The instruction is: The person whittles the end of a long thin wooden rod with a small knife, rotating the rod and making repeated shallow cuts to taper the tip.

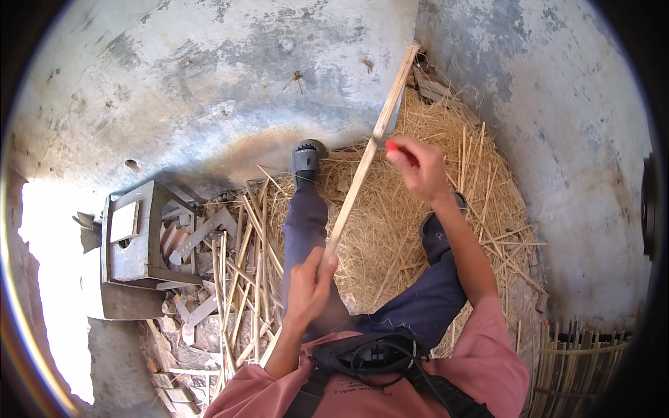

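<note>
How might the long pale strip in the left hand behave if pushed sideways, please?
The pale strip is probably fairly stiff, as it looks straight. It is likely light for its length, being narrow. Its far end might swing, since the left hand grips the near end.

We see a short line of small dark lettering (354,390) on the front of the pink shirt (481,348), below the black strapped pouch (366,352). A small pale mark (439,235) (too tiny for us to make out) sits on the dark blue trousers (411,296).
</note>
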The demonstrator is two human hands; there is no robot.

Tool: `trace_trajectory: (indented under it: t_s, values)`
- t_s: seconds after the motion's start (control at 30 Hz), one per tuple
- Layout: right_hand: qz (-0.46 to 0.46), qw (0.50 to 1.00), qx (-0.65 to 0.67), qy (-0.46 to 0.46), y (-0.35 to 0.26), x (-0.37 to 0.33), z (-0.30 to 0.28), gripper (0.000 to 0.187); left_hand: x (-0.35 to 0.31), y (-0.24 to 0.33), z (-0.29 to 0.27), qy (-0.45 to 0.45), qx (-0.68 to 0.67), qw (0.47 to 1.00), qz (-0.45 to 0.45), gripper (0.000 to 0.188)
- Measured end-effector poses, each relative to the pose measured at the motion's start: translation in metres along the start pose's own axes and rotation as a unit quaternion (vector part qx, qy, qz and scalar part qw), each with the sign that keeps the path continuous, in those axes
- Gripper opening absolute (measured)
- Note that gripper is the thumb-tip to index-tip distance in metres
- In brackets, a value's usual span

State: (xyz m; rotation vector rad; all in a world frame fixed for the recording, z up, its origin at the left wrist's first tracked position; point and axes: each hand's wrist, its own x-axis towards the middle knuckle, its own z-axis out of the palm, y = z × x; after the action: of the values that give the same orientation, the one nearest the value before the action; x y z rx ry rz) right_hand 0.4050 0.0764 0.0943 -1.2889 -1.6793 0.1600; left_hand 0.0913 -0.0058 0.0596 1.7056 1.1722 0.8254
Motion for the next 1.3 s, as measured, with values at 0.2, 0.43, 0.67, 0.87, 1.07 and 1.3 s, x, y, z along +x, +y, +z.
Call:
trace_trajectory:
  t_s: [0.2, 0.43, 0.67, 0.87, 1.07, 1.3]
  values:
    - [0.044, 0.985, 0.160, -0.044, -0.021, -0.021, 0.023, 0.035, 0.008, 0.012, 0.000, -0.004, 0.011, 1.000, -0.008, 0.023]
    - [0.213, 0.904, 0.368, -0.050, -0.015, -0.022, 0.035, 0.037, 0.013, 0.014, -0.006, -0.039, 0.037, 0.998, -0.014, 0.020]
    - [0.257, 0.879, 0.393, -0.082, -0.027, -0.016, 0.034, 0.031, 0.019, 0.013, -0.007, -0.012, 0.056, 0.996, 0.068, 0.019]
    - [0.235, 0.887, 0.393, -0.057, -0.030, -0.018, 0.035, 0.028, 0.033, 0.002, 0.000, 0.011, 0.039, 0.997, 0.059, 0.024]
    - [0.122, 0.977, 0.152, -0.089, -0.024, -0.027, 0.035, 0.028, 0.034, 0.019, 0.004, 0.049, 0.001, 0.998, 0.033, 0.024]
    - [-0.085, 0.988, 0.042, -0.123, -0.050, -0.051, 0.062, 0.025, 0.040, 0.013, 0.004, 0.073, -0.036, 0.995, 0.059, 0.030]
